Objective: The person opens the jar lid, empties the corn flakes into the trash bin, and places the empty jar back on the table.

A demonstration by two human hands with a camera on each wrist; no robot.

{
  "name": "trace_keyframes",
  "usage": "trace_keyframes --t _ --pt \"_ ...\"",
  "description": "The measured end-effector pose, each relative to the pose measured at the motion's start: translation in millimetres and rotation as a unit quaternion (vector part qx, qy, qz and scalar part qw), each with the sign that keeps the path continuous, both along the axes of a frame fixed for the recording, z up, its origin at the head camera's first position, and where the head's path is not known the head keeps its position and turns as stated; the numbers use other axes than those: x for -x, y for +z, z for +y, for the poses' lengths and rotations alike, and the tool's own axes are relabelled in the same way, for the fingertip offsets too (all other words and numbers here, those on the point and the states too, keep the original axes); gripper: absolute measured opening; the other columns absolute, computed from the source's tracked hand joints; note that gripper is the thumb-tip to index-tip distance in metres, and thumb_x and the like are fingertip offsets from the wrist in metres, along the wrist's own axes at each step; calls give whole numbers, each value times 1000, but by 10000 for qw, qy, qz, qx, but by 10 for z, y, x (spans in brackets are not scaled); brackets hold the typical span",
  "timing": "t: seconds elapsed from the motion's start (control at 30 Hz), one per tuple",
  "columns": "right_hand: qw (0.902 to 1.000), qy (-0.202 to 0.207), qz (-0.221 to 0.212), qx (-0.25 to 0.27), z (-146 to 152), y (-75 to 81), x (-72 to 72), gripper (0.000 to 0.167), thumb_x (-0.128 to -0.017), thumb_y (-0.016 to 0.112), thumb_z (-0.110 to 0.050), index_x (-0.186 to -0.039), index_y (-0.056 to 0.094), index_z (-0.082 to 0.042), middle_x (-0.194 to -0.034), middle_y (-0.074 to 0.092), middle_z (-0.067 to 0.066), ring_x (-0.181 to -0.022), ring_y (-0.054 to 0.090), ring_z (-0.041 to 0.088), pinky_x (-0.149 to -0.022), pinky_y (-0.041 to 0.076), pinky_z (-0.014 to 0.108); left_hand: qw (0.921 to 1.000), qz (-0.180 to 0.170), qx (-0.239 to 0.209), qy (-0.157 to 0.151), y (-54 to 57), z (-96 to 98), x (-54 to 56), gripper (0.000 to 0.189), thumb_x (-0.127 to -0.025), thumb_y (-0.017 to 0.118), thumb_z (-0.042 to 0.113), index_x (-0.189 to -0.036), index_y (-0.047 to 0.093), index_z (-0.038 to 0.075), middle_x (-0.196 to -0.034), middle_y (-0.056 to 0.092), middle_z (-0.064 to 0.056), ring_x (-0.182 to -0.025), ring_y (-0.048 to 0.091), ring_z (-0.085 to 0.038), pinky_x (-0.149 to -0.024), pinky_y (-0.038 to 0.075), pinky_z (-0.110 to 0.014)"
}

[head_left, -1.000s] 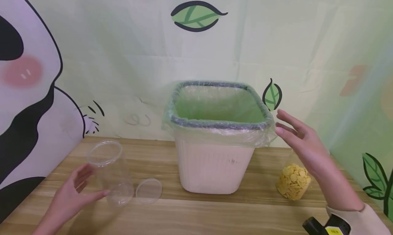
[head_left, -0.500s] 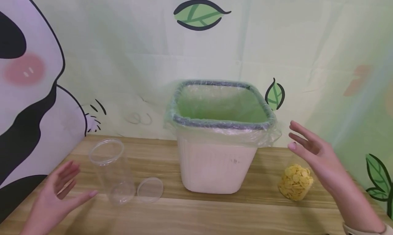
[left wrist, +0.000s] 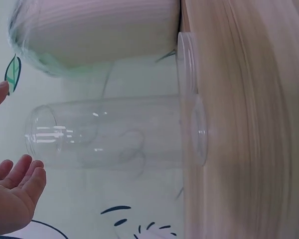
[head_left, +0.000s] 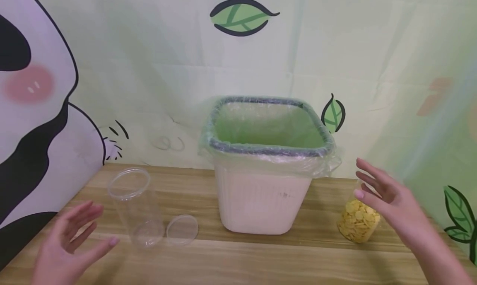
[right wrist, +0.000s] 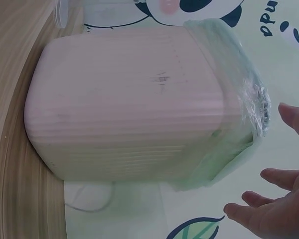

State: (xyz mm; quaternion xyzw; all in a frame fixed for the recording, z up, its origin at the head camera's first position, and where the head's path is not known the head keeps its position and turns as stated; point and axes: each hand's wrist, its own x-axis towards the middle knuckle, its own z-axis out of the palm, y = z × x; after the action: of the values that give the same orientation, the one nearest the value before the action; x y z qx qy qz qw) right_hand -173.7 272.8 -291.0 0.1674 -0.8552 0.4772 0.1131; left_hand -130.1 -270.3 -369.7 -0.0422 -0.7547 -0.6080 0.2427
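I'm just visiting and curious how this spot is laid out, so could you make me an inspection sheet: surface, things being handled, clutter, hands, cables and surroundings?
Surface: wood-grain table, streaked lighter and darker.
Job's things: upright clear jar, open at the top; clear round lid lying beside its base; pale bin with a translucent liner folded over its rim; container of yellow pieces, its upper part partly behind the right hand.
Clutter: nothing seen.
Hands: left hand beside the clear jar, not touching it; right hand by the container, contact unclear.
Cables: nothing seen.
Surroundings: pale green backdrop with leaf drawings and a cartoon panda.
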Motion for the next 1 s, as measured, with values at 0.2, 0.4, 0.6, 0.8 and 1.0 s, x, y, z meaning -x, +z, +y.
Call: trace_keyframes --t 0.2,0.4,0.6,0.8,1.0 --pt "9997 111 207 99 2 -57 -85 64 -88 55 1 -144 27 -16 -145 29 -3 -120 36 -7 -89 34 5 9991 329 -138 -240 55 176 -63 84 -57 72 -23 -129 43 10 -116 56 10 -105 51 4 -80 40 -5" --pt "9992 -320 146 -180 41 -89 -153 67 -88 57 -3 -144 25 -20 -146 27 -3 -120 35 -8 -89 34 5 9969 495 -21 -605 105 327 -98 82 -56 71 -25 -127 44 6 -116 57 9 -104 53 2 -81 42 -7" --pt "9986 -506 10 -130 94 -107 -208 69 -87 59 -6 -145 23 -21 -148 25 -2 -120 34 -8 -88 34 4 9934 592 423 -890 140 521 -100 77 -57 73 -21 -125 43 -4 -117 57 5 -106 53 -2 -84 42 -10" --pt "9961 -837 -125 -256 162 -144 -247 70 -88 60 -13 -145 21 -24 -149 23 1 -124 33 -4 -87 34 3 9873 491 1137 -999 185 752 -86 71 -60 78 -9 -123 46 1 -116 57 8 -106 52 0 -85 43 -12" --pt "9886 -1425 -75 -486 248 -186 -294 73 -86 62 -17 -145 20 -28 -149 22 9 -131 27 8 -85 32 1 9791 541 1277 -1489 248 967 -47 66 -64 79 1 -122 49 8 -116 57 4 -107 52 -1 -87 43 -15"
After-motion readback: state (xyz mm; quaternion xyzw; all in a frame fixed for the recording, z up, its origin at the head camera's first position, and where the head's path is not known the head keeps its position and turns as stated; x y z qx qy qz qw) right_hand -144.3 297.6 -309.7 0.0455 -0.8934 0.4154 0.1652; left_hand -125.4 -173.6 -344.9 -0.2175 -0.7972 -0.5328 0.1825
